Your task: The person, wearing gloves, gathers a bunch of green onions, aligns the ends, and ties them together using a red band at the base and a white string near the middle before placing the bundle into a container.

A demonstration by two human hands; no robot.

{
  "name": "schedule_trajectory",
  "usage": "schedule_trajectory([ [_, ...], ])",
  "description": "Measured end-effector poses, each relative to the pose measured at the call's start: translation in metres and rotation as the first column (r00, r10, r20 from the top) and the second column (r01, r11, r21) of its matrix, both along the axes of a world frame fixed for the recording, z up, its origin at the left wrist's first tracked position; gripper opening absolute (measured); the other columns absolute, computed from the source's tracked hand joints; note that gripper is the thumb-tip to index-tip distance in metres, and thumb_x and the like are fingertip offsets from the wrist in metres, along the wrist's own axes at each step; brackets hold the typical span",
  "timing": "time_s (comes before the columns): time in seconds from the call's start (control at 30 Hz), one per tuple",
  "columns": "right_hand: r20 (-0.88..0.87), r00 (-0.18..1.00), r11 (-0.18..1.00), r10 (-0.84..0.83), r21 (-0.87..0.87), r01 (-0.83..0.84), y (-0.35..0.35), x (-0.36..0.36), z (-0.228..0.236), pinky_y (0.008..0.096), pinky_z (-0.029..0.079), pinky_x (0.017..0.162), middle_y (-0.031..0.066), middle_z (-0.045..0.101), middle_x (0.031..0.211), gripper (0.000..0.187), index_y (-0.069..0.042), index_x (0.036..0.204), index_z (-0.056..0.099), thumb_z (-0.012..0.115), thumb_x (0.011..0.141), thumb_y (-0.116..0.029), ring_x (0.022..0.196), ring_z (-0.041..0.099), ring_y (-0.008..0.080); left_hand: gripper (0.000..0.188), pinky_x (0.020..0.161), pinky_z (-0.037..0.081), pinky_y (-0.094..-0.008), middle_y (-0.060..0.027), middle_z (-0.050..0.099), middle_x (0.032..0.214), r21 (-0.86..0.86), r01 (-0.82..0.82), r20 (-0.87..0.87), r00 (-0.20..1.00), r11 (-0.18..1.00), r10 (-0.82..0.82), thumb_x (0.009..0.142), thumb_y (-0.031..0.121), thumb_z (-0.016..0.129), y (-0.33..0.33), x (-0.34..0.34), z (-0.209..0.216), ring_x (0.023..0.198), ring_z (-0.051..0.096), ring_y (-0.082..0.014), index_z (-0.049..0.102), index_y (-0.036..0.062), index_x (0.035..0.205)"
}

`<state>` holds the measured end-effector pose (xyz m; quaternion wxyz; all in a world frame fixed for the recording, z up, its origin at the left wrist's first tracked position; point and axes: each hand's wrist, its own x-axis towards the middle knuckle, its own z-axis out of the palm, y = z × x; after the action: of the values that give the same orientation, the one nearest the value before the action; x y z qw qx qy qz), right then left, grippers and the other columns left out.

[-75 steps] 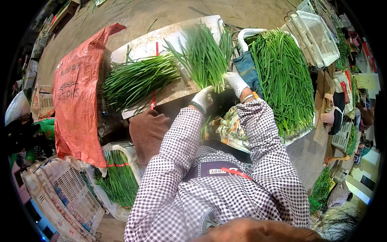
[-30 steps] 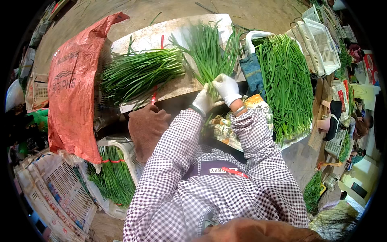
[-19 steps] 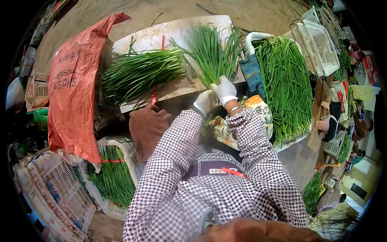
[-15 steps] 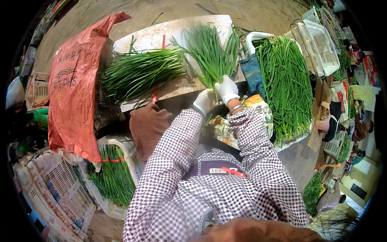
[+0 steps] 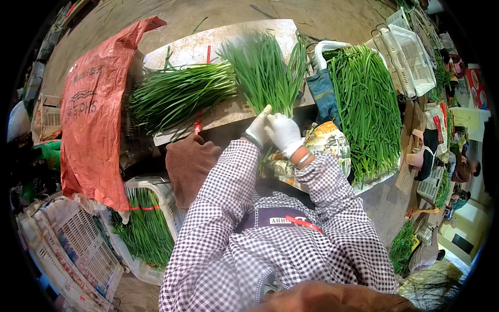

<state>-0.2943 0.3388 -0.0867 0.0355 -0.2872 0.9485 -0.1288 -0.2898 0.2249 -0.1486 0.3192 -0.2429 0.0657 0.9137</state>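
A loose bunch of garlic chives [image 5: 265, 73] fans out over the white board [image 5: 171, 54], its leaf tips blurred. My left hand [image 5: 258, 128], in a white glove, is closed around the lower stalks with the thumb pointing up. Close against it, my right hand [image 5: 286, 136], also gloved, has its fingers curled and pinched at the stalk ends; the fingertips are partly hidden. To the left on the board lies a pile of garlic chives [image 5: 184, 93], pale ends toward the right. A red strip [image 5: 198, 125] runs under that pile.
On the right a white crate [image 5: 320, 51] is heaped with long green chives [image 5: 364, 109], a blue cloth [image 5: 325, 99] over its side. An orange-red woven sack [image 5: 93, 119] hangs at the left. Below it, a white basket [image 5: 174, 205] holds banded chives [image 5: 148, 229]. Brown cloth [image 5: 189, 164] lies near my left arm.
My right hand has moved down and slightly left, from the stalks to the stalk ends beside my left hand. The chive bunch has shifted a little left, its leaves fanning wider.
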Motion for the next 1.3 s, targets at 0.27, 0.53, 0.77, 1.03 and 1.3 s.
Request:
schedule_trajectory([
  [0.27, 0.335, 0.811, 0.809, -0.48, -0.188, 0.557, 0.054, -0.054, -0.001, 0.0408, 0.051, 0.075, 0.0164, 0.069, 0.093, 0.023, -0.008, 0.09, 0.068, 0.067, 0.085, -0.031, 0.086, 0.066, 0.0342, 0.051, 0.085, 0.05, -0.0498, -0.0096, 0.066, 0.119, -0.189, -0.003, -0.078, 0.997, 0.982, -0.012, 0.099, 0.051, 0.044, -0.002, -0.001, -0.018, 0.104, 0.064, -0.0276, 0.054, 0.0132, 0.13],
  [0.53, 0.384, 0.812, 0.84, -0.44, -0.143, 0.523, 0.014, -0.031, -0.006, 0.0418, 0.053, 0.074, 0.0153, 0.07, 0.09, 0.024, -0.009, 0.099, 0.065, 0.069, 0.082, -0.024, 0.085, 0.067, 0.0333, 0.044, 0.089, 0.05, -0.0472, -0.0054, 0.067, 0.109, -0.107, -0.026, -0.077, 0.997, 0.994, 0.017, 0.094, 0.049, 0.057, 0.001, -0.001, -0.018, 0.1, 0.063, -0.0251, 0.061, 0.0127, 0.119],
  [0.77, 0.346, 0.846, 0.769, -0.405, -0.372, 0.52, 0.032, -0.031, -0.01, 0.0386, 0.051, 0.075, 0.0143, 0.069, 0.088, 0.017, -0.008, 0.091, 0.07, 0.066, 0.084, -0.023, 0.081, 0.066, 0.0309, 0.035, 0.089, 0.05, -0.0463, -0.0093, 0.065, 0.109, -0.191, -0.014, -0.026, 1.0, 0.981, 0.01, 0.093, 0.042, 0.061, -0.001, -0.003, -0.039, 0.102, 0.061, -0.0258, 0.06, 0.0139, 0.114],
  [1.03, 0.683, 0.559, 0.617, -0.471, -0.198, 0.762, 0.065, -0.065, -0.095, 0.0356, 0.05, 0.073, 0.013, 0.069, 0.088, 0.038, 0.002, 0.101, 0.063, 0.072, 0.082, -0.03, 0.078, 0.064, 0.023, 0.039, 0.086, 0.052, -0.0491, -0.0082, 0.065, 0.109, -0.224, -0.006, 0.0, 1.0, 0.975, 0.007, 0.094, 0.044, 0.059, 0.0, -0.003, -0.029, 0.098, 0.062, -0.0272, 0.059, 0.0143, 0.118],
  [1.3, 0.936, 0.339, 0.404, -0.095, -0.274, 0.872, 0.042, -0.052, -0.067, 0.0266, 0.049, 0.063, 0.0053, 0.064, 0.087, 0.015, 0.0, 0.104, 0.062, 0.06, 0.091, -0.008, 0.073, 0.06, 0.0129, 0.021, 0.072, 0.054, -0.0353, 0.0022, 0.065, 0.084, -0.171, -0.049, -0.04, 0.998, 0.984, 0.043, 0.095, 0.029, 0.061, 0.0, -0.002, -0.026, 0.07, 0.062, -0.0128, 0.064, 0.0114, 0.105],
])
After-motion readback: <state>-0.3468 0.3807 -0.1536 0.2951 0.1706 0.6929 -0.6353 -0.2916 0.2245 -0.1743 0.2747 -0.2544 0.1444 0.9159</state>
